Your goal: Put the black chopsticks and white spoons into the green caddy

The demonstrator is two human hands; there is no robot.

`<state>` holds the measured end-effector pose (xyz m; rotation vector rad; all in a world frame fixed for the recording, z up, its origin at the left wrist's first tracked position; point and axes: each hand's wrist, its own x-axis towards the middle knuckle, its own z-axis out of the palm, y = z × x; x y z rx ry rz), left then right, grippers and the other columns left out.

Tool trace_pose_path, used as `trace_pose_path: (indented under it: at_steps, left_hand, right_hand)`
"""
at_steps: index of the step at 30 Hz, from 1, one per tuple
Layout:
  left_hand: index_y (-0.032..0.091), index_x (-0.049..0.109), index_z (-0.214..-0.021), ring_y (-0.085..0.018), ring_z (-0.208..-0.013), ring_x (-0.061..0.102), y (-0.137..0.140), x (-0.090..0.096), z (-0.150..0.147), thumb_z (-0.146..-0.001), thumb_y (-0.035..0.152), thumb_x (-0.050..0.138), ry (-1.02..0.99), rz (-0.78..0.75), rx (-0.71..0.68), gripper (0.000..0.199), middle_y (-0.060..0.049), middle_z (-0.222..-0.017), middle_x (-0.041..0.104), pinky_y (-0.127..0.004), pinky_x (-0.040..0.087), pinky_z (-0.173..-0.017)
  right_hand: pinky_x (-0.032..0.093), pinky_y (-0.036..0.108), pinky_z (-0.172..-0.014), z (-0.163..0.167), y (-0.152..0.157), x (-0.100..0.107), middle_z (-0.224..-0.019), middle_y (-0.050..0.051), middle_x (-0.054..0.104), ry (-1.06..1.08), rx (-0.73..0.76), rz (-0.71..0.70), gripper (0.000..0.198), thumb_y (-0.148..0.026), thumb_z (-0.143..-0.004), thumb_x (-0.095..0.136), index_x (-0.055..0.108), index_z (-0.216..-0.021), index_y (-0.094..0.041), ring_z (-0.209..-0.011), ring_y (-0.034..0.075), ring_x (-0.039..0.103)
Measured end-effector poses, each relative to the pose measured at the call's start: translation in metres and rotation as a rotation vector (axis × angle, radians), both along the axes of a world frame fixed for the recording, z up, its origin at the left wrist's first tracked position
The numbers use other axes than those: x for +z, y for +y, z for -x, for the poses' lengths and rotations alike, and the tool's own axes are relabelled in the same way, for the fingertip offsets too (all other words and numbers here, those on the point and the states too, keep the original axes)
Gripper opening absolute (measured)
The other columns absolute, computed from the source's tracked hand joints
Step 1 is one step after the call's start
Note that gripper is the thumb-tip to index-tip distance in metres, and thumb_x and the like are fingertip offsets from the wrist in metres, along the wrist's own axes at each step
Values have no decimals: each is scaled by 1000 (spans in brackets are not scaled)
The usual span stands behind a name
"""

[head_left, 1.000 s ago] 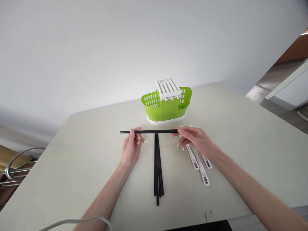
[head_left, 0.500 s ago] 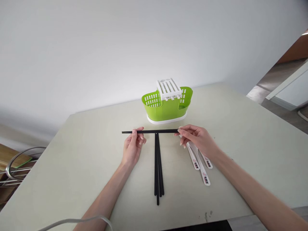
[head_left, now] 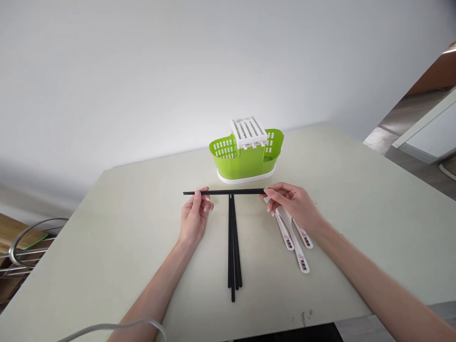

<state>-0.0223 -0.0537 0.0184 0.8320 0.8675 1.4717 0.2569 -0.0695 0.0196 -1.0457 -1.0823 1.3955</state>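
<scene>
Black chopsticks (head_left: 231,192), apparently a pair side by side, lie level across the view between my two hands. My left hand (head_left: 195,213) pinches them near the thin left end. At the thicker right end, my right hand (head_left: 288,202) closes on them with thumb and fingertips. Below them, several more black chopsticks (head_left: 234,247) rest in a narrow fan on the table. White spoons (head_left: 302,256) with printed handles lie under and beside my right hand, which hides their upper parts. A green utensil basket (head_left: 245,164) stands just beyond the held chopsticks.
The basket has a white slotted top (head_left: 249,132) with small hooks. A pale wall (head_left: 160,85) rises behind the table (head_left: 124,213). Bottom left, a grey cable (head_left: 107,326) crosses my left forearm. A metal rack (head_left: 21,256) stands off the table's left side.
My hands and the held chopsticks have shifted very slightly, the chopsticks' left tip a little to the right. Both hands keep their grip; the other things stay as they were.
</scene>
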Motion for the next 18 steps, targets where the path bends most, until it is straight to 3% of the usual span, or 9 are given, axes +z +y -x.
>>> trace_pose_path:
  at_steps: [13, 18]
  left_hand:
    - [13, 82, -99, -7, -60, 42, 2, 7, 4, -86, 45, 84, 54, -33, 45, 35, -3, -80, 61, -23, 46, -59]
    - [14, 81, -97, -6, -59, 42, 8, 15, 13, -87, 42, 84, 35, -55, 100, 30, -2, -78, 61, -21, 47, -58]
  right_hand:
    - [60, 32, -57, -7, 8, -1, -95, 10, 80, 30, 35, -40, 40, -55, -79, 88, 78, -92, -19, -63, 16, 69]
    - [54, 28, -52, -23, 23, -10, -87, 5, 78, 137, -114, -122, 37, -54, -82, 85, 76, -97, -21, -59, 13, 66]
